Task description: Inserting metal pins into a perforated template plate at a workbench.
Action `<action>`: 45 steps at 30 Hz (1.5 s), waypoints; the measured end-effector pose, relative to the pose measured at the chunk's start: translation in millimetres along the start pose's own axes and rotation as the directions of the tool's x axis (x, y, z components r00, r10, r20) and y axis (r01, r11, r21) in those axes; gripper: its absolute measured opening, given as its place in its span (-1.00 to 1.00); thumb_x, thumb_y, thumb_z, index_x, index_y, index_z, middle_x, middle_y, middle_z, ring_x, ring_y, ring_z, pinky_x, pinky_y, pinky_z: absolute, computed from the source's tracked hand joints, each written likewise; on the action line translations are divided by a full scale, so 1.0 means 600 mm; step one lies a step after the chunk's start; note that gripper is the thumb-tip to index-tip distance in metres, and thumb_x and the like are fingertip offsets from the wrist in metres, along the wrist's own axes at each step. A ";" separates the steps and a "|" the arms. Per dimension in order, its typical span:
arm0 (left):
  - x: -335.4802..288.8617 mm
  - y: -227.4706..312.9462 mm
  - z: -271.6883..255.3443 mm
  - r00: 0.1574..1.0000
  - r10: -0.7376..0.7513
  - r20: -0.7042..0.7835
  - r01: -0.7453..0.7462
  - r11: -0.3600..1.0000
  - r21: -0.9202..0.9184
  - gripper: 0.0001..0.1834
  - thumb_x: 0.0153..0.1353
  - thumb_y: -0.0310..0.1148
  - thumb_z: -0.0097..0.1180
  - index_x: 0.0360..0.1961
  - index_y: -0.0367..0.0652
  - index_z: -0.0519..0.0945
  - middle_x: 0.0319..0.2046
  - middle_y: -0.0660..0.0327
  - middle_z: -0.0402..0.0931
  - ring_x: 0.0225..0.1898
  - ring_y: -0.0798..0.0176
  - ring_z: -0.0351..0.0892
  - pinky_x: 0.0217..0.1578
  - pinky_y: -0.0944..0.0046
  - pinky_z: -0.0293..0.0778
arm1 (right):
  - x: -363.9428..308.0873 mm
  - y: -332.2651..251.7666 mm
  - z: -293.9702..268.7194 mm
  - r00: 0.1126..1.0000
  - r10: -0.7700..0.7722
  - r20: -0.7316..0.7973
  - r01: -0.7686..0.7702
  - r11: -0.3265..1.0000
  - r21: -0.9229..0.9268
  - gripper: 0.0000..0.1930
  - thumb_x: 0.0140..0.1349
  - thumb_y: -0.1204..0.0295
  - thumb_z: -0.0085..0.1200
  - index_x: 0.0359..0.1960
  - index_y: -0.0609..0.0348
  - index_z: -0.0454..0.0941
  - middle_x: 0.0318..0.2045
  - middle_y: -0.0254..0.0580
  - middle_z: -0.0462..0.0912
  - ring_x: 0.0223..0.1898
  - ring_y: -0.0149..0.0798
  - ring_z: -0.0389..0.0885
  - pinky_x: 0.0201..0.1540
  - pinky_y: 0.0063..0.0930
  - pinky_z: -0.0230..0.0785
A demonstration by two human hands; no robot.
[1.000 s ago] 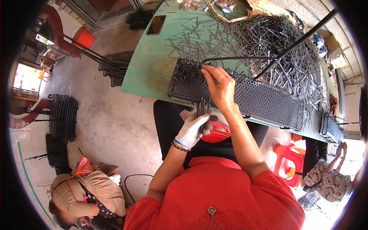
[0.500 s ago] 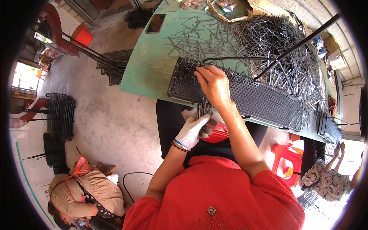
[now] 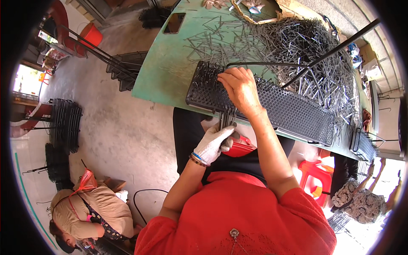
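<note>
My left hand (image 3: 212, 143) wears a white knitted glove and is closed round a bundle of thin dark metal rods (image 3: 228, 118) that stick up from the fist. My bare right hand (image 3: 243, 90) is over a black perforated metal panel (image 3: 297, 109), fingertips drawn together at its far-left part. Whatever is between those fingertips is too small or hidden to make out. Many short dark rods stand in the panel's left part and along its far edge; the right part shows bare holes. A black bent bar (image 3: 267, 64) runs across the panel's far side.
A green tabletop (image 3: 159, 74) carries loose rods and a large rod heap (image 3: 310, 51). A thick black bar (image 3: 344, 44) slants up at the right. Red stools (image 3: 314, 180) stand below. One person (image 3: 93, 208) sits at lower left, another (image 3: 361, 199) at right. Black racks (image 3: 66, 125) are stacked left.
My right hand has shifted slightly to the right above the panel. The rods in my left hand are fanned out a little more. The view has moved slightly.
</note>
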State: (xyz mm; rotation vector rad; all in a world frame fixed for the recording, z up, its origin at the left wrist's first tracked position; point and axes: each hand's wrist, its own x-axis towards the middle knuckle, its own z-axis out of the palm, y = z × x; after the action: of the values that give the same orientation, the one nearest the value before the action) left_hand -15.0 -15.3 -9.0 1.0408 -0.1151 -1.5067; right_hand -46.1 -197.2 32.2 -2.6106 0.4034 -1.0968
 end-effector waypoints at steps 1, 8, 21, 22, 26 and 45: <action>0.001 0.002 0.000 1.000 -0.009 0.000 0.009 1.000 -0.015 -0.80 0.35 -0.27 0.12 -0.15 -0.17 0.53 -0.42 0.23 0.63 -0.63 0.52 0.46 -0.69 0.53 0.30 | 0.001 0.001 0.002 1.000 0.025 0.002 -0.025 1.000 0.002 -0.89 0.12 0.40 0.24 -0.33 0.10 0.68 -0.31 -0.30 0.60 -0.24 -0.16 0.53 -0.12 -0.30 0.32; -0.004 0.005 0.005 1.000 0.007 -0.016 -0.006 0.999 0.036 -0.76 0.37 -0.24 0.09 -0.08 -0.16 0.52 -0.37 0.21 0.66 -0.57 0.50 0.53 -0.62 0.51 0.44 | -0.010 -0.004 -0.007 0.992 0.060 0.115 -0.059 0.998 -0.015 -0.84 0.15 0.41 0.24 -0.25 0.15 0.69 -0.23 -0.25 0.64 -0.19 -0.14 0.54 -0.11 -0.28 0.31; 0.003 0.003 0.003 0.985 0.168 0.049 -0.164 0.983 -0.078 -0.80 0.38 -0.30 0.07 -0.06 -0.14 0.48 -0.38 0.24 0.64 -0.54 0.48 0.57 -0.60 0.52 0.43 | -0.069 -0.029 -0.057 0.817 0.476 0.325 -0.569 0.758 0.320 -0.80 0.20 0.38 0.28 -0.27 0.29 0.69 -0.47 -0.23 0.68 -0.50 -0.45 0.54 -0.41 -0.52 0.39; 0.006 0.003 0.005 0.988 0.154 0.030 -0.151 0.985 -0.078 -0.81 0.39 -0.30 0.07 -0.07 -0.13 0.47 -0.38 0.24 0.63 -0.53 0.48 0.57 -0.60 0.52 0.42 | -0.072 -0.026 -0.055 0.756 0.564 0.332 -0.655 0.662 0.365 -0.81 0.21 0.39 0.27 -0.28 0.30 0.69 -0.49 -0.27 0.67 -0.50 -0.49 0.53 -0.42 -0.56 0.38; 0.016 -0.010 -0.008 0.994 0.106 -0.006 -0.106 0.985 -0.140 -0.85 0.39 -0.32 0.06 -0.11 -0.13 0.48 -0.37 0.23 0.63 -0.54 0.49 0.56 -0.60 0.53 0.42 | -0.053 -0.018 -0.060 0.658 0.691 0.301 -0.721 0.462 0.516 -0.79 0.26 0.37 0.24 -0.28 0.33 0.67 -0.50 -0.33 0.65 -0.49 -0.55 0.51 -0.40 -0.64 0.37; 0.002 0.013 0.011 0.996 0.050 -0.076 -0.054 0.997 -0.055 -0.82 0.40 -0.37 0.01 -0.04 -0.19 0.44 -0.30 0.13 0.62 -0.55 0.48 0.49 -0.61 0.50 0.36 | -0.021 -0.013 0.001 0.896 0.392 -0.208 -0.335 0.905 0.261 -0.88 0.19 0.49 0.26 -0.27 0.24 0.65 -0.41 -0.15 0.67 -0.44 -0.28 0.62 -0.31 -0.47 0.47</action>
State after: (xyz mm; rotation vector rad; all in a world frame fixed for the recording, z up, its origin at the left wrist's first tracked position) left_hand -13.6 -21.6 -1.0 1.0396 -0.0457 -1.4148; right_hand -53.0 -185.3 26.3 -2.0931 0.7514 -1.2624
